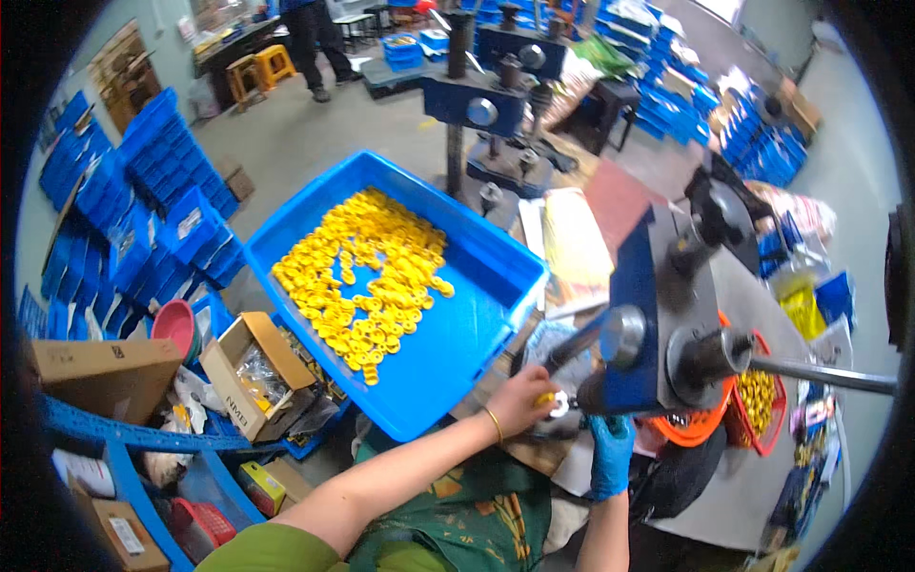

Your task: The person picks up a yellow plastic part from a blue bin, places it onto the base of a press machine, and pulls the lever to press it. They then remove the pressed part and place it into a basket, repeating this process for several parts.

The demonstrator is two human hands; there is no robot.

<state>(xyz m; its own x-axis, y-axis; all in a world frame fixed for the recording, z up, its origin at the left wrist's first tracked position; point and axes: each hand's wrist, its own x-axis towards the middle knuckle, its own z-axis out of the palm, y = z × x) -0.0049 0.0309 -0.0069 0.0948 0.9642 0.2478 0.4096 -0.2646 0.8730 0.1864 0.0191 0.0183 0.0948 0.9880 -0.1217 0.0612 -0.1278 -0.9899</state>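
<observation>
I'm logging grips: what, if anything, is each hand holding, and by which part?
Left hand: a small yellow piece, gripped part unclear. Right hand: cannot tell.

Grey workbench (710,510) bearing blue press (633,276), orange basket (703,431), red basket (782,405)

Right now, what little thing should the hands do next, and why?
Maybe the left hand should carefully move the small yellow piece a tiny bit closer to the blue press. I think so because it seems to be pinching that piece right beside the press, and the gloved right hand is close by too.
</observation>
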